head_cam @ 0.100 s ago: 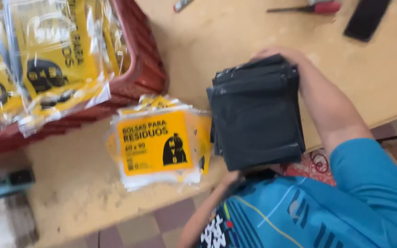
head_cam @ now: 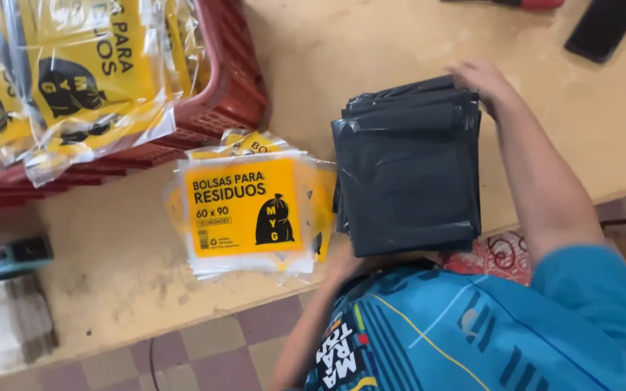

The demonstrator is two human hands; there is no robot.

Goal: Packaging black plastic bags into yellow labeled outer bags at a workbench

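A stack of folded black plastic bags is held just above the near edge of the wooden table. My right hand grips the stack's far edge, fingers curled over the top. My left hand holds the near edge from below and is mostly hidden under the bags. Just left of the stack, a pile of clear packets with yellow labels lies flat on the table, touching the stack's left side.
A red plastic crate at the back left holds more yellow-labelled packets. A black phone and a red-handled tool lie at the far right. A blue-handled object and a checked cloth sit at the left.
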